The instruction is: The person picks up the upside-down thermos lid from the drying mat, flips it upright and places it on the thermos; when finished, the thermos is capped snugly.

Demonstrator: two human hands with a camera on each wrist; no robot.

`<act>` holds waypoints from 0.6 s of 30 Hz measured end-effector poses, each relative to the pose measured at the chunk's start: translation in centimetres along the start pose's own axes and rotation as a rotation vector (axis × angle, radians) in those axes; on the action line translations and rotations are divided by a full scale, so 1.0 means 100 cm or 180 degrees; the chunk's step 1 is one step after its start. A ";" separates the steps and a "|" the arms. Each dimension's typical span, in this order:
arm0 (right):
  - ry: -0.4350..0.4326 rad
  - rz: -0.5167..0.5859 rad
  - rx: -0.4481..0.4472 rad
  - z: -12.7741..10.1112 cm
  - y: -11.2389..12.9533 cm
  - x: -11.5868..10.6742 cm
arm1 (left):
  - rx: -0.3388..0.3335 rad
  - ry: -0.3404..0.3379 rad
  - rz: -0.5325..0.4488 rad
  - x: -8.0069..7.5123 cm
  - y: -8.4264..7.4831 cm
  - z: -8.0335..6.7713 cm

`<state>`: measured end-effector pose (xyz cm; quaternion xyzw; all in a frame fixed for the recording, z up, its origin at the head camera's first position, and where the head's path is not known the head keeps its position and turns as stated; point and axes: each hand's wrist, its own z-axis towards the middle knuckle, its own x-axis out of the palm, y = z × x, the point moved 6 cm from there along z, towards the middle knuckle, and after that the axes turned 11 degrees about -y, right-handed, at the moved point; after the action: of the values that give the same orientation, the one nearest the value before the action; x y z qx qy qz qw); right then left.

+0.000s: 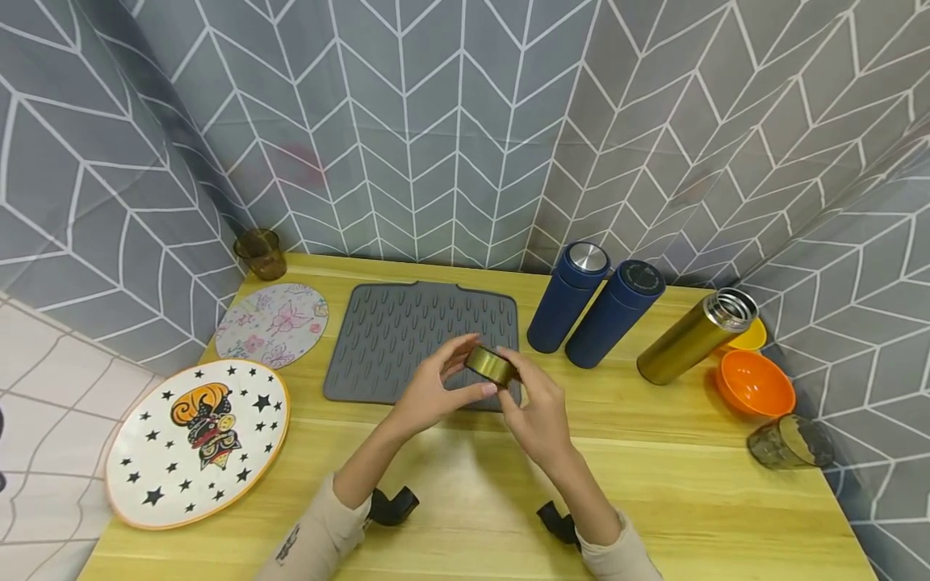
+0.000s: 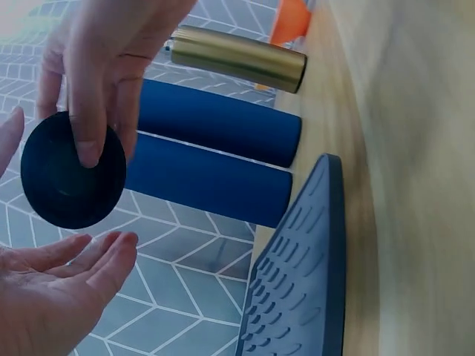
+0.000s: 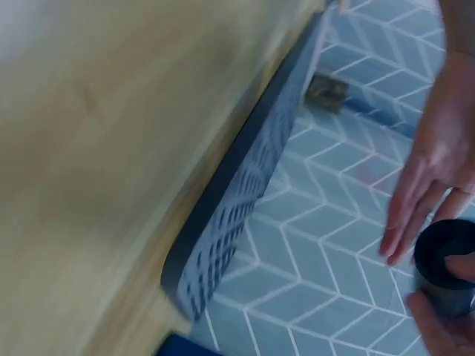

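A gold flask lid [image 1: 490, 365] is held just above the front edge of the grey ridged mat [image 1: 414, 331]. My right hand [image 1: 534, 407] pinches it by the rim; its black inside [image 2: 73, 172] faces the left wrist camera, with right-hand fingers over the top edge. My left hand [image 1: 436, 387] cups around the lid with relaxed, nearly straight fingers [image 2: 96, 259] and does not grip it. In the right wrist view the lid [image 3: 444, 268] sits at the lower right, with the left hand's straight fingers [image 3: 419, 204] beside it. The open gold flask [image 1: 693, 335] stands at the right.
Two navy flasks [image 1: 570, 297] [image 1: 613, 313] stand right of the mat. An orange bowl [image 1: 756, 383], a yellow bowl [image 1: 748, 335] and a dark glass on its side [image 1: 790, 442] are at the far right. A brown cup [image 1: 260, 253], floral plate [image 1: 272, 323] and star plate [image 1: 196, 440] lie left.
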<state>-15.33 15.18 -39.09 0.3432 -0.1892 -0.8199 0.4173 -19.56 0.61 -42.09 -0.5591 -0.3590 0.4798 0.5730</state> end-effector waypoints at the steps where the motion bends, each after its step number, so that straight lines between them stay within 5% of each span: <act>1: -0.0076 -0.0189 -0.0407 0.000 0.006 -0.001 | -0.0032 0.0035 -0.0093 -0.001 0.000 0.000; 5: -0.0371 -0.0693 -0.1575 -0.002 0.021 0.000 | -0.0005 0.0151 -0.0246 0.000 -0.002 0.001; 8: -0.0612 -0.0831 -0.2065 -0.004 0.027 0.000 | 0.0093 0.0215 -0.0301 0.002 -0.003 0.000; 12: -0.0826 -0.0868 -0.2376 -0.005 0.032 -0.001 | 0.0274 0.0248 -0.0398 0.006 -0.006 -0.002; 18: -0.0907 -0.0894 -0.2412 -0.007 0.031 -0.001 | 0.0465 0.0147 -0.0371 0.008 -0.012 0.000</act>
<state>-13.06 13.45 -37.68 0.0714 0.1182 -0.9196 0.3678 -19.15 1.47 -41.01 -0.5049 -0.3417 0.4575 0.6473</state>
